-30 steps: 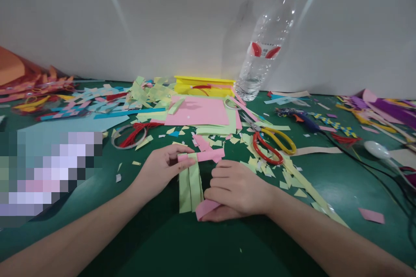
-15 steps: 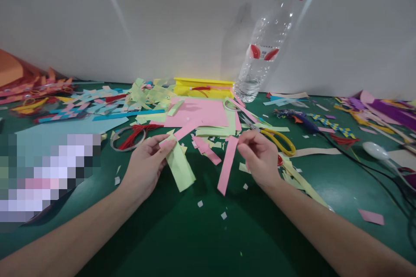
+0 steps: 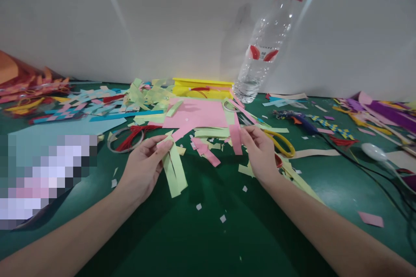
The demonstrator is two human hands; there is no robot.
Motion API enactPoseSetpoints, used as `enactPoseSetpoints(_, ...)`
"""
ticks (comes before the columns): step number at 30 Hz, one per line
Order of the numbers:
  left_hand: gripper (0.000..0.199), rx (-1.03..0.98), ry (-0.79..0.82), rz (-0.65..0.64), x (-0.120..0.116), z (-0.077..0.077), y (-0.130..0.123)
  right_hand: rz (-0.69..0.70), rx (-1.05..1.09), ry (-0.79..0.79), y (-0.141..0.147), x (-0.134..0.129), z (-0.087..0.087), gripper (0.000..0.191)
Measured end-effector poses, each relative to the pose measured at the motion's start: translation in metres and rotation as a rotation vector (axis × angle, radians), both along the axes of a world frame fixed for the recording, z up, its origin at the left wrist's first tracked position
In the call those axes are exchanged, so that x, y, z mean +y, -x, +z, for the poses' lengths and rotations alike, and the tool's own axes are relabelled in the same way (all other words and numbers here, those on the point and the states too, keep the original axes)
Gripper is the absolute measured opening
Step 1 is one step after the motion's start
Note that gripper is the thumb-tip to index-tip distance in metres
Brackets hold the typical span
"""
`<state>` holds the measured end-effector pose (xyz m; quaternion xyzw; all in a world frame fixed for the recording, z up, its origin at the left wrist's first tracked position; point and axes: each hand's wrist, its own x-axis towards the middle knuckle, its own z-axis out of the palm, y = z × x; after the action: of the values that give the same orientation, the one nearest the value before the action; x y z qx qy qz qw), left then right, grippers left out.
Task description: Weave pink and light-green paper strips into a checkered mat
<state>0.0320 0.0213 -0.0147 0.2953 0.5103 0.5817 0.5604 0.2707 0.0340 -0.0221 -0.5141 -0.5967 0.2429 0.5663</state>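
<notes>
My left hand (image 3: 141, 168) pinches light green paper strips (image 3: 174, 171) that hang down and fan apart slightly, together with a pink strip (image 3: 182, 132) reaching up to the right. Between the fingertips of my right hand (image 3: 261, 151) is another pink strip (image 3: 235, 140), its free part to the left of the fingers. Behind both hands lies a pink sheet (image 3: 198, 112) on light green paper. Yellow-handled scissors (image 3: 282, 143) rest just behind my right hand, partly hidden by it. Loose pink pieces (image 3: 205, 151) lie between the hands.
A clear bottle (image 3: 264, 52) leans against the wall behind a yellow folded paper (image 3: 203, 82). Paper scraps (image 3: 146, 95) and a tape ring (image 3: 112, 143) are at left. A glue gun (image 3: 302, 122) with a black cable and a white spoon (image 3: 375, 151) lie at right.
The pink strip in my right hand has swung and turned, its lower end now higher and further right. The green strips in my left hand have shifted slightly left and spread apart.
</notes>
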Motion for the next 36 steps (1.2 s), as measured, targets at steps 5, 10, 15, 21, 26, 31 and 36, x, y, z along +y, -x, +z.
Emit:
enactPoseSetpoints(5, 0.024, 0.044, 0.024, -0.027, 0.000, -0.001, 0.001, 0.219, -0.328, -0.132, 0.004, -0.010, 0.004, 0.020)
enactPoseSetpoints(10, 0.029, 0.047, 0.015, -0.057, -0.002, 0.000, 0.000, 0.137, -0.624, -0.307, 0.005, -0.008, 0.002, 0.013)
enactPoseSetpoints(15, 0.029, 0.194, -0.027, -0.227, -0.007, 0.001, 0.000, 0.172, -0.916, -0.149, 0.005, -0.002, -0.003, 0.025)
enactPoseSetpoints(21, 0.029, 0.550, -0.135, -0.434, -0.011, 0.002, -0.001, 0.180, -1.056, -0.090, 0.011, -0.003, -0.002, 0.038)
enactPoseSetpoints(26, 0.027, 0.614, -0.169, -0.504, -0.010, 0.001, -0.001, 0.200, -1.081, -0.089, 0.015, 0.000, 0.002, 0.050)
enactPoseSetpoints(31, 0.024, 0.591, -0.211, -0.548, -0.009, 0.000, 0.000, 0.240, -1.124, -0.069, 0.019, 0.005, -0.001, 0.043)
enactPoseSetpoints(36, 0.022, 0.583, -0.224, -0.565, -0.010, 0.002, 0.001, 0.221, -1.120, -0.104, 0.029, 0.009, -0.001, 0.036)
